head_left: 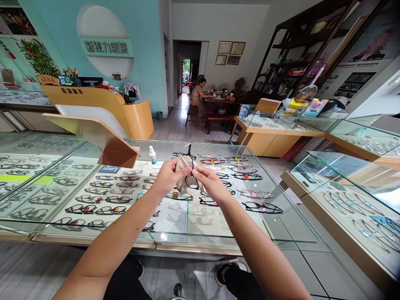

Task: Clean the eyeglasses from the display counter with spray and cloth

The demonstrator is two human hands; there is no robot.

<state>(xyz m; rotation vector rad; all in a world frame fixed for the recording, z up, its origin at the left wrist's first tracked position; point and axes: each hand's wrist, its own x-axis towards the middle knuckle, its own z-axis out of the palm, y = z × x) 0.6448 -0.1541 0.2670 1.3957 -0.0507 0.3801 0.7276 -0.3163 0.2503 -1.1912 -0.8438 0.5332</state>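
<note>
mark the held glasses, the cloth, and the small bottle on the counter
glasses [191, 182]: head view, on the lower lens inside the black rim.
cloth [181, 186]: head view, on its hanging lower fold.
bottle [153, 156]: head view, on its white body.

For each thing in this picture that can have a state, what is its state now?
left hand: closed on the cleaning cloth.
right hand: closed on the black-framed glasses.
black-framed glasses: held above the glass counter, partly wrapped.
cleaning cloth: crumpled around the frame.
small bottle: upright on the glass counter, cap on.
back doorway: open.
</note>
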